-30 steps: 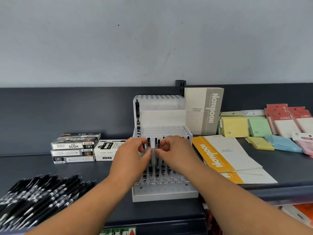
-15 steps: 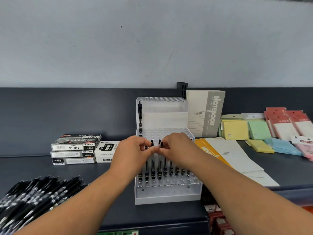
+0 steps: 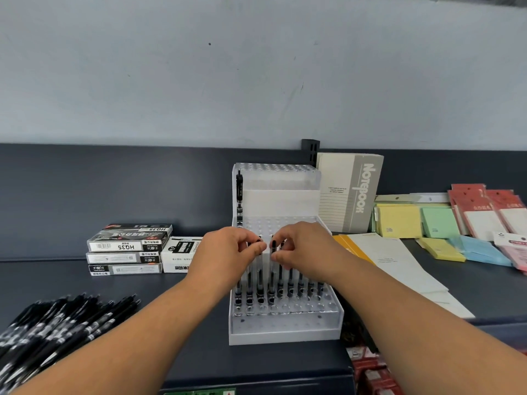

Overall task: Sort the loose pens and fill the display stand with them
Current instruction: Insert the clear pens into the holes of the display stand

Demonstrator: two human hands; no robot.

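Head cam: clear display stand (image 3: 285, 329) sits mid-shelf. Left hand (image 3: 228, 252) pinches the top of a slotted pen (image 3: 259, 277), and right hand (image 3: 305, 249) pinches the neighbour pen (image 3: 272, 280). Loose pens (image 3: 60, 332) are piled at the far left.

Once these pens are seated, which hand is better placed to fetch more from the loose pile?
Left. The loose pens lie left of the stand, nearer the left hand; the right hand would cross the stand.

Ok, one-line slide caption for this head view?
Left hand and right hand each pinch upright black pens in the clear display stand, with loose pens piled at left.
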